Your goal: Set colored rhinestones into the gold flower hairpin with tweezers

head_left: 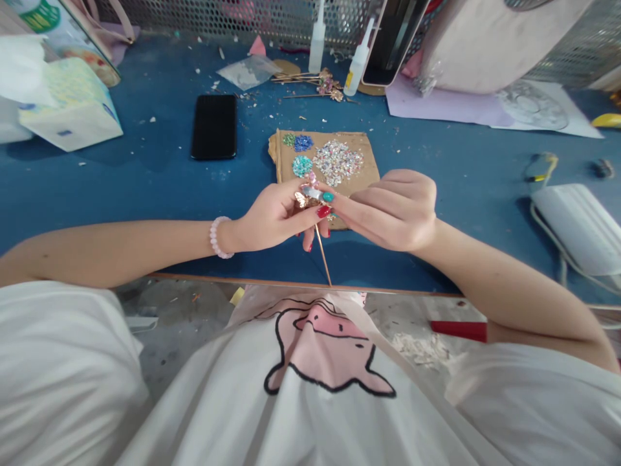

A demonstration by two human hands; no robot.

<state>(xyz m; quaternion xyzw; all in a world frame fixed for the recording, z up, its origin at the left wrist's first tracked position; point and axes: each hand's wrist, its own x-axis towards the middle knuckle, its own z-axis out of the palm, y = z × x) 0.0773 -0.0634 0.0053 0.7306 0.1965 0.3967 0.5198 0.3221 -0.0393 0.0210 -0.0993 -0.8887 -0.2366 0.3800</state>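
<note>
Nearest, well short of the cardboard (371,169), a white garment (204,401) printed with a pink animal is seen, and from its sleeves both bare forearms are slanted inward over the table (160,194). The slim rod of a hairpin (322,252) is pointed down toward the table's near edge, in front of the cardboard; its ornamented end, with a gold butterfly, is raised over the cardboard's near part. From the left of the cardboard, the left hand (274,217) is brought in nearly level, a pale beaded bracelet (220,237) worn at its wrist. The hairpin is gripped below its ornament by the thumb and curled fingers. From the right, the right hand (400,210) is held with knuckles raised and wrist bent, its forefinger and thumb drawn close together at the ornament; whether anything is pinched between them cannot be told. On the cardboard, beyond the fingers, small heaps of turquoise beads (302,166), blue beads (303,143), green beads (289,140) and pale glittering pieces (338,162) are laid out. To the cardboard's left, a black phone (214,127) is placed. Beyond the cardboard, more hairpins (326,83) are laid, with two bottles (317,46) stood behind.
</note>
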